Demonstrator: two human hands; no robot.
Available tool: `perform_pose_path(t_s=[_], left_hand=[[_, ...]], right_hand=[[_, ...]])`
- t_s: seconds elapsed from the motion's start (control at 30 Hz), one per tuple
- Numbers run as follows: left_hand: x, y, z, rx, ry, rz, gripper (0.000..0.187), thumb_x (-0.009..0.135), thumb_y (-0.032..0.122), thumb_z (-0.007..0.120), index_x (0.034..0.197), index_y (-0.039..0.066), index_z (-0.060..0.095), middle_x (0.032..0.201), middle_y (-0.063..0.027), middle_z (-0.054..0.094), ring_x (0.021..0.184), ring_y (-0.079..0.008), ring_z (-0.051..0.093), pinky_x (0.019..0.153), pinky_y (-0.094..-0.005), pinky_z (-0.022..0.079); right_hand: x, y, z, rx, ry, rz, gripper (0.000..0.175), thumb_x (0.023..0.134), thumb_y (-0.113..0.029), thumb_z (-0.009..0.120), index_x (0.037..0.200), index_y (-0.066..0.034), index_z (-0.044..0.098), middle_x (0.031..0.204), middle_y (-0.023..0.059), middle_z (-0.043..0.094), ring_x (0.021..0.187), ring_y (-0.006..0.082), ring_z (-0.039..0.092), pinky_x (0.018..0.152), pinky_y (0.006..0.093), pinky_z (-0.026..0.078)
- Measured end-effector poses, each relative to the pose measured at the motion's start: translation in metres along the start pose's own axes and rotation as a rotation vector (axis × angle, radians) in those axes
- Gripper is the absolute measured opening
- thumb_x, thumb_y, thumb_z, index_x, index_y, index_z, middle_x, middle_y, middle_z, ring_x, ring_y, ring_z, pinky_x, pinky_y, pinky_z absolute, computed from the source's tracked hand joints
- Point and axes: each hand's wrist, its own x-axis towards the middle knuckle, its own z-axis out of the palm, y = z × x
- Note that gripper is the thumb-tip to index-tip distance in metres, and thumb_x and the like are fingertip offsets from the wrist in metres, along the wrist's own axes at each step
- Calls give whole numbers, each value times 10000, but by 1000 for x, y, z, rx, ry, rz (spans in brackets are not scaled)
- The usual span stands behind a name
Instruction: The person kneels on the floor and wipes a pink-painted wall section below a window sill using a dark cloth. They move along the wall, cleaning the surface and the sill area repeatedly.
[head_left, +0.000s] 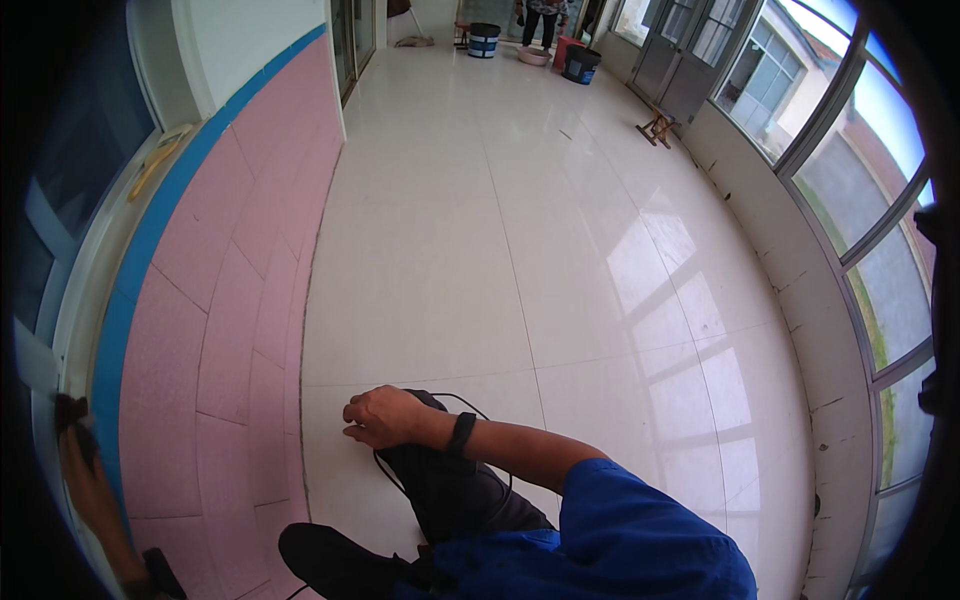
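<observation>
My right hand (384, 417) rests over my dark-trousered knee, fingers curled, with a dark band on the wrist. I cannot tell whether anything is in it. A thin black cable (459, 397) loops around that knee. At the far left edge, my left hand (75, 420) is raised at the white window frame, near the blue border (112, 360) above the pink wall tiles (161, 375). Something dark is at its fingers, too blurred to name. A yellow-handled tool (154, 166) lies on the window sill (101, 255) farther along.
Glossy floor tiles (420, 262) stretch ahead. Buckets (484, 41), a pink basin (533, 55) and a standing person (544, 19) are at the far end. A folding wooden stool (658, 127) stands by the right wall, below windows.
</observation>
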Motion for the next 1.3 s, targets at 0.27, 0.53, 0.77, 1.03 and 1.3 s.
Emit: perform_pose_path(t_s=[0.27, 0.53, 0.77, 1.03, 1.3], left_hand=[[36, 58, 7, -36, 102, -90, 558, 1076, 192, 654, 1610, 152, 495, 1621, -148, 520, 1463, -338, 531, 1202, -460, 481], [34, 93, -39, -112, 178, -118, 524, 1039, 186, 701, 1538, 107, 560, 1564, -151, 571, 1399, -335, 585, 1174, -429, 510], [36, 106, -59, -83, 126, -172, 508, 1037, 169, 701, 1523, 118, 560, 1543, -123, 578, 1418, -298, 571, 1155, -399, 540], [42, 105, -31, -10, 120, -163, 541, 1030, 167, 710, 1543, 134, 541, 1578, -101, 552, 1454, -274, 543, 1163, -392, 538], [42, 95, -20, -109, 100, -182, 508, 1042, 182, 695, 1532, 138, 572, 1583, -114, 557, 1435, -302, 567, 1150, -413, 542]], right_hand=[[-9, 0, -2, -100, -10, 18, 260, 975, -285, 698, 1051, -42, 750, 1010, 154, 765, 947, 392, 734, 844, 484, 599], [-39, 34, -27, -164, 200, -18, 223, 959, -239, 749, 1071, -47, 763, 1046, 163, 768, 941, 382, 739, 834, 463, 605], [-95, 19, -112, -257, 197, 171, 152, 974, -207, 756, 969, -61, 799, 993, 104, 796, 849, 286, 765, 766, 402, 620], [-22, -10, -151, -316, 157, -52, 104, 963, -170, 765, 991, -71, 781, 980, 97, 783, 879, 299, 756, 763, 399, 609], [7, 23, -270, -673, 339, -78, 111, 943, -205, 717, 997, -130, 780, 1030, 72, 783, 989, 307, 739, 856, 436, 609]])
